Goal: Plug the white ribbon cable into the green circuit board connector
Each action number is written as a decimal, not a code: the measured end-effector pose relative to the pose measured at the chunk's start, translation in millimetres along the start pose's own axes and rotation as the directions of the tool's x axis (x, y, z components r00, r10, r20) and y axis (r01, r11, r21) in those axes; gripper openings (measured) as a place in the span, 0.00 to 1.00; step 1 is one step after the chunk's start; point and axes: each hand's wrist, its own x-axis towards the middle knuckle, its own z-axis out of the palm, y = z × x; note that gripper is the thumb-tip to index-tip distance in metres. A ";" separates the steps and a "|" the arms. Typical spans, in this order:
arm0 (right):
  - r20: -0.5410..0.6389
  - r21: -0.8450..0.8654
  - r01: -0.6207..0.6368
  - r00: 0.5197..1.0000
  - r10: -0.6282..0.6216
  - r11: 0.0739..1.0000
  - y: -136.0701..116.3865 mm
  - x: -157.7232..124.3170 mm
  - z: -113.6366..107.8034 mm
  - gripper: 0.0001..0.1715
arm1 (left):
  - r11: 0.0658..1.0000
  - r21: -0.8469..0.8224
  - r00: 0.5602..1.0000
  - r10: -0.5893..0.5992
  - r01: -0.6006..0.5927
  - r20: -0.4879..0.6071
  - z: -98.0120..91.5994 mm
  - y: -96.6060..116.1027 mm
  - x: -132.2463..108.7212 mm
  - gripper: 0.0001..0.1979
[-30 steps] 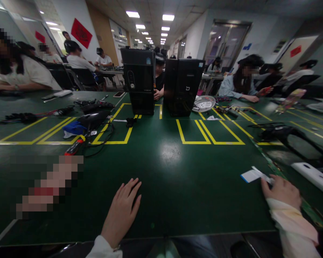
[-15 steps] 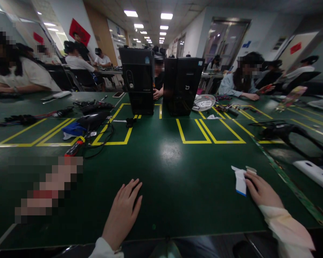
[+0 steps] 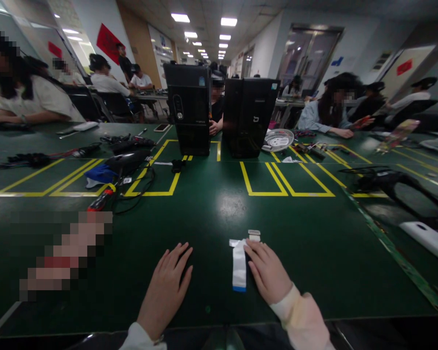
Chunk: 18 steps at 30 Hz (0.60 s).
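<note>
My left hand [image 3: 166,287] lies flat on the dark green table [image 3: 219,214] near its front edge, fingers stretched out, holding nothing. Just to its right, my right hand [image 3: 266,272] rests palm down with its fingertips against a white flat ribbon strip [image 3: 239,265] that has a blue end toward me. A small white connector piece [image 3: 254,235] lies at the strip's far end, by my fingertips. The strip lies flat on the table between my two hands.
Two black computer towers [image 3: 190,109] [image 3: 248,116] stand upright mid-table. A red-handled screwdriver [image 3: 101,200], black cables and a blue cloth [image 3: 99,174] lie at left. A white fan grille [image 3: 277,140] sits behind right. A white panel [image 3: 427,240] lies far right. Other people sit around.
My right hand has slid the white strip and connector from the table's right side leftward to the middle, beside my left hand. My left hand has stayed still.
</note>
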 end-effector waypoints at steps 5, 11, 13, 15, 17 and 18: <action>0.071 0.102 0.050 0.996 -0.058 0.993 -52.1 21.9 9.8 0.24 | 1.000 0.013 1.000 0.003 -0.003 0.002 1.6 -0.3 0.4 0.21; 0.169 0.193 0.063 0.981 -0.097 0.979 -67.9 28.3 4.2 0.24 | 1.000 -0.003 1.000 0.003 -0.003 -0.015 2.9 -0.3 -0.2 0.21; 0.192 0.205 0.052 0.977 -0.092 0.977 -68.1 28.9 -0.5 0.24 | 1.000 -0.015 1.000 0.000 0.000 -0.017 2.5 -0.2 -0.4 0.21; 0.208 0.215 0.047 0.974 -0.092 0.976 -68.0 29.7 -4.7 0.25 | 1.000 -0.025 1.000 -0.003 0.003 -0.019 2.2 0.0 -0.2 0.21; 0.224 0.228 0.050 0.969 -0.102 0.972 -68.0 30.5 -7.4 0.25 | 1.000 -0.026 1.000 -0.004 0.004 -0.013 1.9 0.1 0.2 0.21; 0.236 0.235 0.052 0.966 -0.109 0.971 -68.1 30.8 -8.0 0.25 | 1.000 -0.023 1.000 -0.005 0.004 -0.007 1.8 0.2 0.5 0.21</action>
